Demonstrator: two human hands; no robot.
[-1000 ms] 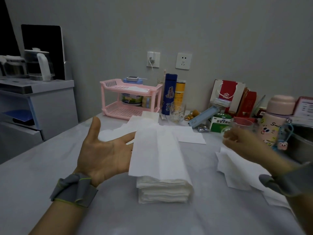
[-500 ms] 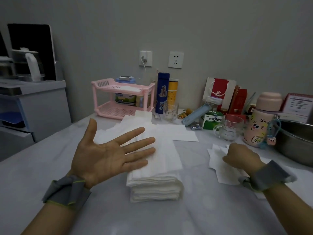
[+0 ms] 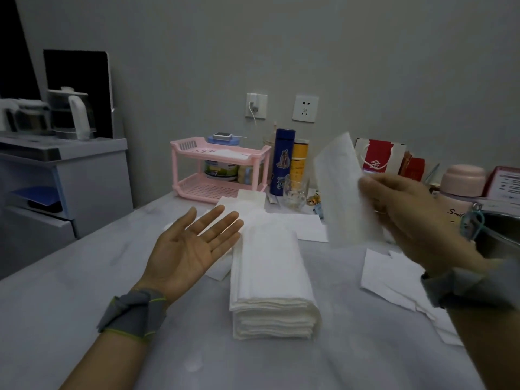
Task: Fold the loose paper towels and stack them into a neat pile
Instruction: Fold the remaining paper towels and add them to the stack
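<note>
A neat pile of folded white paper towels (image 3: 271,280) lies in the middle of the grey table (image 3: 70,299). My left hand (image 3: 191,246) hovers palm up just left of the pile, fingers straight and touching nothing. My right hand (image 3: 413,218) is raised at the right and pinches one loose paper towel (image 3: 342,192) that hangs upright in the air, slightly blurred. More loose towels (image 3: 394,274) lie flat on the table under my right arm. Unfolded sheets (image 3: 306,223) spread out behind the pile.
A pink two-tier rack (image 3: 219,170) stands at the back. Beside it are a blue flask (image 3: 282,161), a yellow tube (image 3: 299,161) and a glass cup (image 3: 295,190). Red boxes (image 3: 380,159), a pink-lidded bottle (image 3: 461,190) and a metal bowl (image 3: 501,229) crowd the right. A cabinet with kettles (image 3: 67,114) stands left.
My right hand has lifted a loose towel off the right-hand sheets into the air. My left hand has come off the top of the pile and moved slightly left.
</note>
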